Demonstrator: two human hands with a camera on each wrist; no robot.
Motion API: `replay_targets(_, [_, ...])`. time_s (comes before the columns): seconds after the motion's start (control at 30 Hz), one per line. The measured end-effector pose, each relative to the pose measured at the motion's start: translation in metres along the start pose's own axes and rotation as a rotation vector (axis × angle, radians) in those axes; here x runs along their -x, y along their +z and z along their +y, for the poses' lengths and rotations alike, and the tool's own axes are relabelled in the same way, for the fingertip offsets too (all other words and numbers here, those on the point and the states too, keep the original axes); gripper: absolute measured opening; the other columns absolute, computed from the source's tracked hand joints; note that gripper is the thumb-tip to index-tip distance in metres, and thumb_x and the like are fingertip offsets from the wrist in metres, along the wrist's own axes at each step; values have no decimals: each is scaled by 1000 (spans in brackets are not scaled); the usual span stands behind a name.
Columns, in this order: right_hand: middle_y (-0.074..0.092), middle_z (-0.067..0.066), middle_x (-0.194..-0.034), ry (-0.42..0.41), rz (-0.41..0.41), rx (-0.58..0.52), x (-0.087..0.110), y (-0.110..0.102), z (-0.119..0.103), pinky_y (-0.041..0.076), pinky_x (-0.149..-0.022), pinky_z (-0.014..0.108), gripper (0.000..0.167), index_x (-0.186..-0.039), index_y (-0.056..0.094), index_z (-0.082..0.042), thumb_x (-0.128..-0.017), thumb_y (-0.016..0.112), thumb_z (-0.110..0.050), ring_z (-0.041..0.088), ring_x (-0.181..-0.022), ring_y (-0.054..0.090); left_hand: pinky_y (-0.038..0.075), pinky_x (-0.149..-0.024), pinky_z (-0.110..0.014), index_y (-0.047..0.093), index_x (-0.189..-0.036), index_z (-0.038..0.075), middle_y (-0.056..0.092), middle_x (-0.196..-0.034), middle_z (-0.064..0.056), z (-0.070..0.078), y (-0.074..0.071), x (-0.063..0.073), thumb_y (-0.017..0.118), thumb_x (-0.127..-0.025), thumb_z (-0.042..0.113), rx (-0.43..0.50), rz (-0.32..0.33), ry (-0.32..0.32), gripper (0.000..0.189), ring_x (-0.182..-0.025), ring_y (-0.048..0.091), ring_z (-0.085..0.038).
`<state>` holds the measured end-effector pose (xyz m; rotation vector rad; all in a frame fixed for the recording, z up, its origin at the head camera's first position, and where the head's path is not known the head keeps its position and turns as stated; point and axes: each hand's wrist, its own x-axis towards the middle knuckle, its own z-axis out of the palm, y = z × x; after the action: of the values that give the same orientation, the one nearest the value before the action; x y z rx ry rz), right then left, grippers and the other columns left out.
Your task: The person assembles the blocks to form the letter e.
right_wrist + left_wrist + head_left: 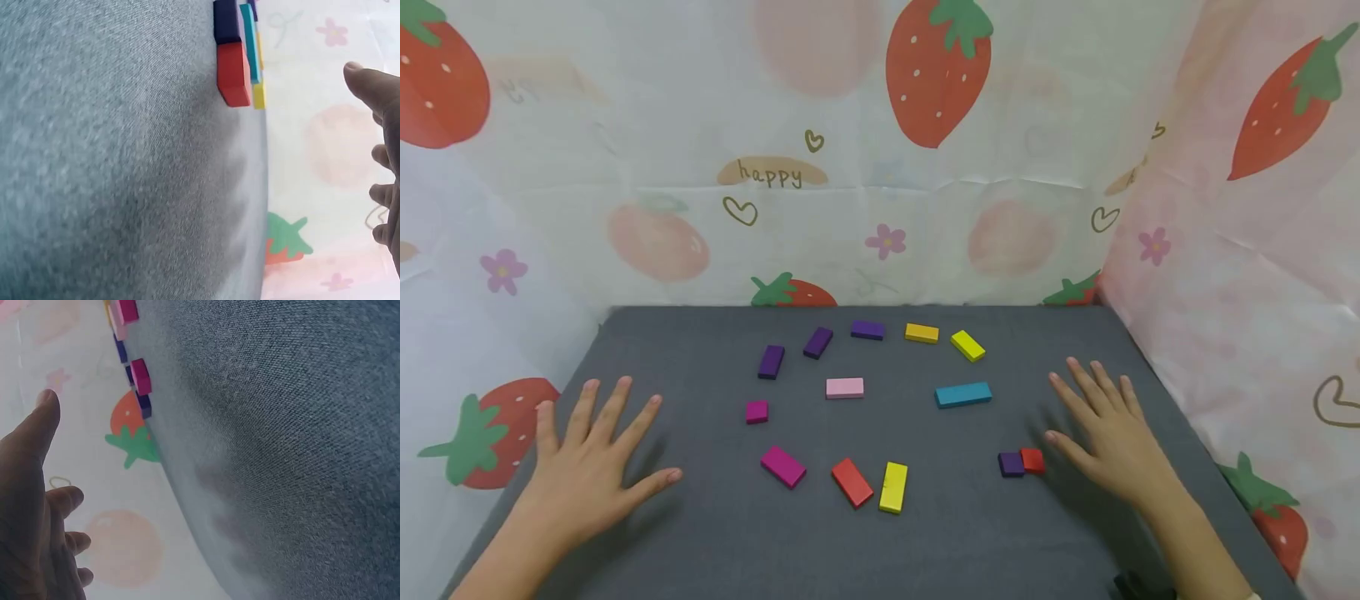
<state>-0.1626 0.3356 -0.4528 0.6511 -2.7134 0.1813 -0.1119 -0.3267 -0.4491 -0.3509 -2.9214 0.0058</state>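
My left hand [587, 467] hovers over the left side of the grey cloth, fingers spread and holding nothing. On the right, my right hand [1108, 437] is likewise spread above the cloth. Nearest to its thumb are a small red block [1032, 461] and a dark purple block [1011, 465], side by side. A blue block [963, 395] lies farther in. Toward the left hand are a small magenta block [757, 412] and a longer magenta block [783, 467]. A pink block [845, 388] lies near the middle, with an orange-red block [852, 483] and a yellow block [893, 487] in front.
Along the back of the grey cloth [940, 542] run several purple blocks [867, 330], an orange block [922, 333] and another yellow block [967, 346]. A strawberry-print curtain [865, 108] stands behind and at both sides. A black object [1138, 586] shows at the bottom right.
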Motion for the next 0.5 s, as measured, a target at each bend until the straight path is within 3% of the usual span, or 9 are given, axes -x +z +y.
replay_targets(0.5, [28, 12, -168, -33, 12, 58, -16, 3, -11, -3, -124, 60, 80, -159, 38, -20, -93, 70, -49, 36, -158, 9, -22, -112, -70, 29, -163, 22, 11, -171, -19, 18, 4, -22, 57, -87, 78, 17, 12, 56, 98, -156, -16, -40])
